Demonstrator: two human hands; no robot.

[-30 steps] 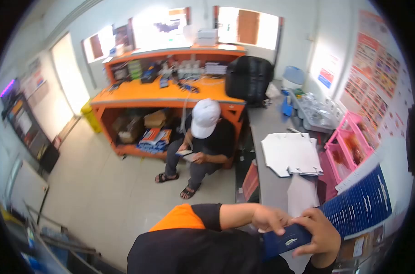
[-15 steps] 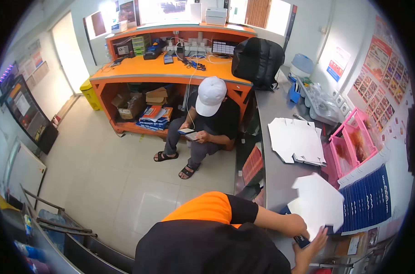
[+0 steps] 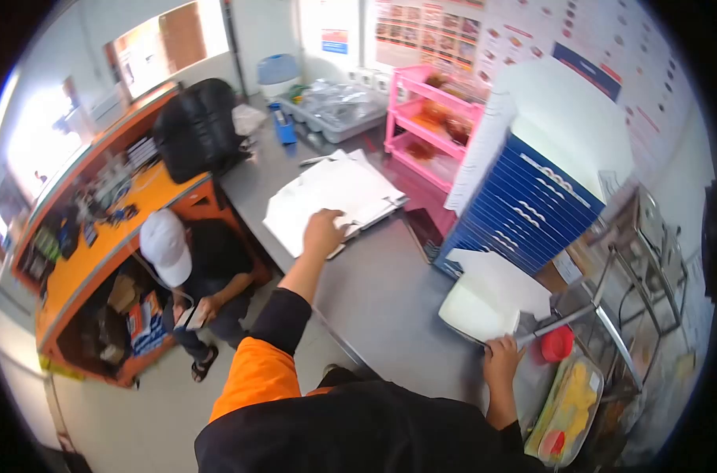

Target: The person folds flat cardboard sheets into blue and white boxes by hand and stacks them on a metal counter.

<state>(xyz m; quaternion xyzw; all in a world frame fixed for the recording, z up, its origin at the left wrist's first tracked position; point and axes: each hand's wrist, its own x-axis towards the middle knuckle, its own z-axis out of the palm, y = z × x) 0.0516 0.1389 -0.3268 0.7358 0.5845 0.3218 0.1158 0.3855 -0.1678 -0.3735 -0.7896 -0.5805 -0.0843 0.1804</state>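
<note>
Though both grips are unclear, the card stack touches the left hand, the box the right hand, at near edges.

I see the left hand at the near edge of a stack of flat white carton blanks — and the right hand at the rim of an open, part-folded carton on the metal counter. Behind that carton I make out a tall stack of blue boxes; a seated person wears a white cap.
</note>
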